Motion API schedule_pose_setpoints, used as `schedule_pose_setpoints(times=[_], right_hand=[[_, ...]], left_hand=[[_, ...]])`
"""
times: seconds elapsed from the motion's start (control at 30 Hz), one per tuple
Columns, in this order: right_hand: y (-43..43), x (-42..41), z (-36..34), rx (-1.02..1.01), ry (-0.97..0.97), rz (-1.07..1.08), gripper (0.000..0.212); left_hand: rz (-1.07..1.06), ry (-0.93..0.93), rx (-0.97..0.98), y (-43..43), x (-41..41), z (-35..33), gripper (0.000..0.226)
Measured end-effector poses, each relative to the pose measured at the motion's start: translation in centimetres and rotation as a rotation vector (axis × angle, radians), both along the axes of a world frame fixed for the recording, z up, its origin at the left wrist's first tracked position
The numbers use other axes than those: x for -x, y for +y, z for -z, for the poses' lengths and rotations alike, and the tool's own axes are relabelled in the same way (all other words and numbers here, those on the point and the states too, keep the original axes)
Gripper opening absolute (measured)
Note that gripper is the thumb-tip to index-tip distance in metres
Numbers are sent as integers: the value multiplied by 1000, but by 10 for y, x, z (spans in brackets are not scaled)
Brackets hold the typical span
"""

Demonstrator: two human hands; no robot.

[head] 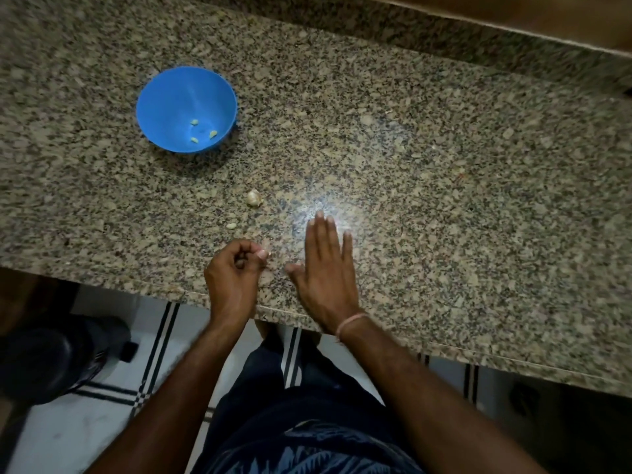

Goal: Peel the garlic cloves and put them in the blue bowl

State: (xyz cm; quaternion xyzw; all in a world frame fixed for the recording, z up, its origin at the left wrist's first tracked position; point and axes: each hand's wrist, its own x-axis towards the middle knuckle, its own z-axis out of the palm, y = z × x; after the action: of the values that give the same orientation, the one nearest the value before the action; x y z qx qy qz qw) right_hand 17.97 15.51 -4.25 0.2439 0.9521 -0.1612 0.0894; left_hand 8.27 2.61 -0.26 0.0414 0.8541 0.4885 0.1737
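A blue bowl [160,97] stands on the granite counter [410,148] at the far left, with three peeled garlic cloves [194,122] lying in its bottom. A garlic piece [254,198] with papery skin lies on the counter in front of the bowl, and a small clove [231,226] lies nearer me. My left hand [234,271] is curled near the counter's front edge, fingertips pinched together; whether something small sits between them is too blurred to tell. My right hand [325,268] lies flat with straight fingers on the counter beside it.
The counter's front edge [280,311] runs under both wrists. A raised ledge [478,46] borders the counter at the back. Below are a tiled floor with dark stripes [160,350] and a dark object [51,360] at the left.
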Motion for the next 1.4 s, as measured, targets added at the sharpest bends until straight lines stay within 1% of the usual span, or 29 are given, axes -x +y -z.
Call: schedule_pose_setpoints(times=[0.07,0.1,0.13,0.2,0.3,0.37,0.53,0.6,0.67,0.77,0.83,0.97,1.1,1.23,1.3,1.33,1.4], right_hand=[[-13,16,-1,14,18,-127,85],[-14,18,-2,24,29,-157,85],[-12,15,-3,44,36,-147,85],[-4,-1,-5,72,22,-57,86],[4,-26,-1,-5,-13,-10,87],[-3,-17,3,-35,-8,-52,86],[-21,34,-1,-8,24,-235,82],[-16,31,-4,26,43,-206,82],[-8,13,-6,67,39,-106,87],[-4,-14,-4,-6,8,-122,93],[-8,-8,0,-14,30,-146,90],[-15,35,-1,4,48,-178,82],[-5,43,-1,112,92,-230,81],[0,31,-5,90,172,-356,61],[-1,17,-8,117,200,-390,54],[-1,9,-9,155,212,-376,52],[0,-8,-12,253,217,-244,56]], left_hand=[[-26,-26,-29,-9,2,1,6],[-46,-48,-50,-14,2,2,6],[-67,-55,-60,-18,2,3,6],[-104,-21,-36,-26,0,2,6],[-138,0,-25,-36,-4,2,9],[-155,-12,-37,-40,-6,4,9],[-152,-30,-43,-41,-11,3,11],[-143,-32,-42,-41,-11,2,14],[-145,-31,-36,-43,-10,2,16],[-166,-18,-41,-48,-12,2,17],[-170,-28,-44,-47,-13,4,14],[-147,-43,-64,-40,-14,2,11],[-144,-48,-81,-38,-13,-3,7],[-162,-41,-73,-43,-15,1,8],[-163,-43,-55,-45,-18,2,9],[-164,-43,-52,-45,-19,1,9],[-166,-48,-62,-45,-19,0,10]])
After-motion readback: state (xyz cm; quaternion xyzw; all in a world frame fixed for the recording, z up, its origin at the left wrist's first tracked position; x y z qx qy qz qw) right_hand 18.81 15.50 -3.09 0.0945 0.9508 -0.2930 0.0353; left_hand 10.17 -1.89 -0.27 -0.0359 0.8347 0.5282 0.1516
